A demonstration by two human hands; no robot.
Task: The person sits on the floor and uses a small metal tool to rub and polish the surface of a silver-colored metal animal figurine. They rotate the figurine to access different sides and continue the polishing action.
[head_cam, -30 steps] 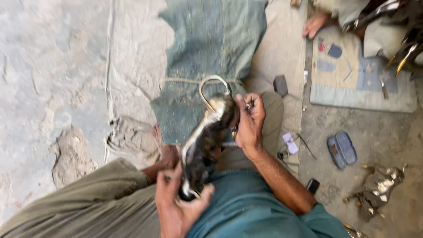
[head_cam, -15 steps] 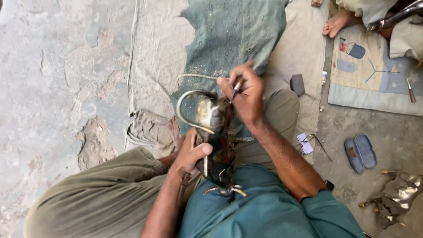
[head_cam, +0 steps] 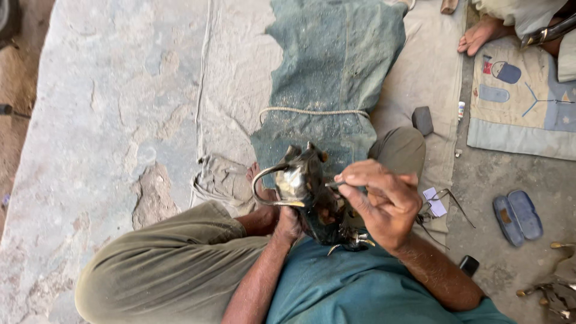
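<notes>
Gripping a dark, tarnished metal figure (head_cam: 309,189) with a curved loop handle at centre frame, the left hand (head_cam: 288,223) supports it from below; the right hand (head_cam: 384,201) pinches a thin tool (head_cam: 333,184) against it.

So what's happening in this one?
A person sits cross-legged on the ground, working on a dark metal piece with a curved handle. The left hand holds it from below; the right hand presses a thin tool to it. A green cloth lies ahead.
</notes>
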